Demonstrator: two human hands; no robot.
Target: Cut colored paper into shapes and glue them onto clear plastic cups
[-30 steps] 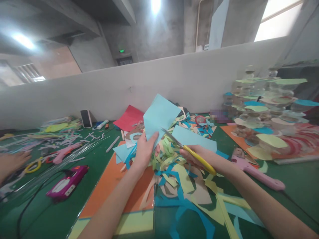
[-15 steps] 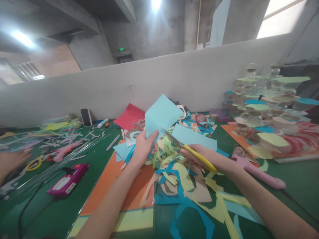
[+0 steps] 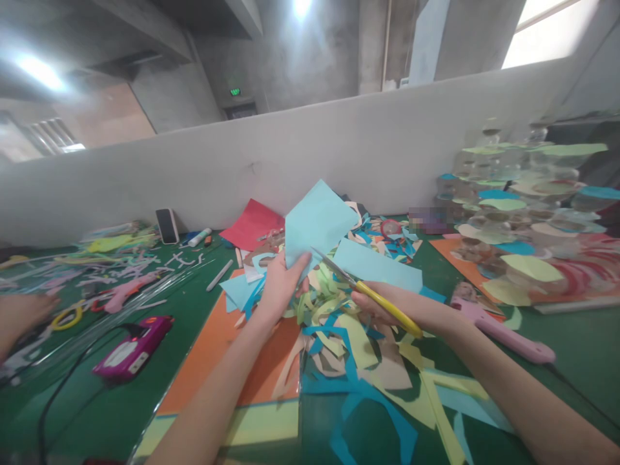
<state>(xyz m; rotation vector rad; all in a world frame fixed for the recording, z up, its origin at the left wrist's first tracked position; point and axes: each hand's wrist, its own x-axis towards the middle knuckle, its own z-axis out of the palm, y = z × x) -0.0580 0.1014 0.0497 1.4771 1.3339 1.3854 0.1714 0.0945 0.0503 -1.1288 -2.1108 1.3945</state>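
My left hand (image 3: 285, 278) pinches the lower edge of a light blue sheet of paper (image 3: 320, 216), thumb in front, and the sheet stands tilted up above the table. In my right hand (image 3: 382, 300) are yellow-handled scissors (image 3: 387, 309), their blades pointing up and left to the lower edge of the sheet. The blade tips are by my left thumb; whether they touch the paper I cannot tell. Below both hands lies a heap of green, blue and beige paper scraps (image 3: 334, 297). Another light blue sheet (image 3: 380, 265) rests behind the scissors.
A pink glue gun (image 3: 508, 339) lies at right, before stacked clear cups with paper shapes (image 3: 513, 206). Orange paper (image 3: 208, 368) sits under my left forearm. At left are a magenta device with a cord (image 3: 130, 355), a phone (image 3: 167, 226) and another person's hand (image 3: 29, 313).
Both hands, the sheet and the scissors hold nearly the same pose. The view has shifted very slightly.
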